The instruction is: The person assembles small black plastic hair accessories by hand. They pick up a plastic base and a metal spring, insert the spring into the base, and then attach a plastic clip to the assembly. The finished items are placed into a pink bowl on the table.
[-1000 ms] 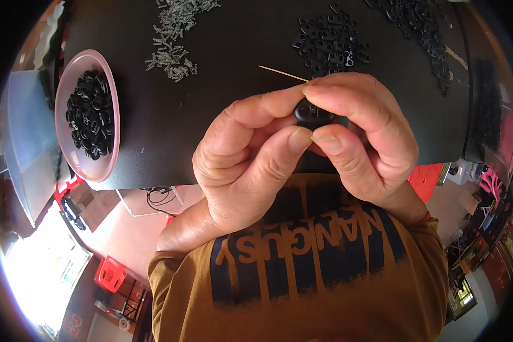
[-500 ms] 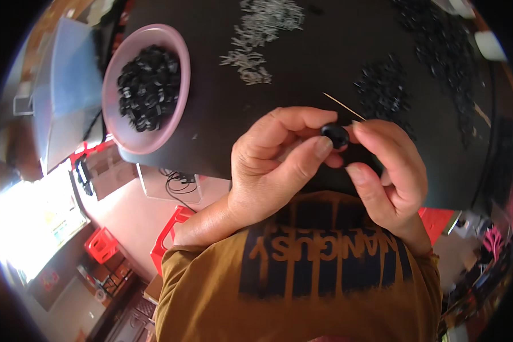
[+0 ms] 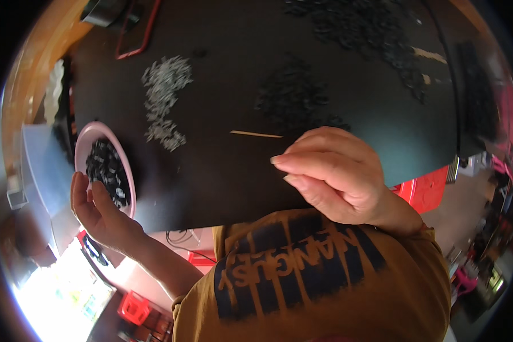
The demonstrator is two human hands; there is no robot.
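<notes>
My left hand (image 3: 100, 216) is at the near rim of a pink basin (image 3: 129, 171), its fingers apart. No piece shows in its grasp. Inside the basin lies a heap of small glossy black parts (image 3: 105, 165), partly hidden by that hand. My right hand (image 3: 339, 174) hovers over the near part of the dark table. Its fingers are curled, the thumb and index tips slightly apart, with nothing visible between them. Just beyond its fingers a thin wooden stick (image 3: 256, 134) lies on the table. A loose pile of black parts (image 3: 293, 94) sits behind the stick.
Small grey-white pieces (image 3: 165, 102) form a pile on the table's left half. A larger spread of black parts (image 3: 359, 28) lies at the far right. A red-edged frame (image 3: 137, 34) is at the far left. Red plastic stools (image 3: 424, 188) stand below table level.
My hands have parted: the left went left to the basin, and the round black piece it pinched is no longer visible. My right hand stays near the front. The view has turned.
</notes>
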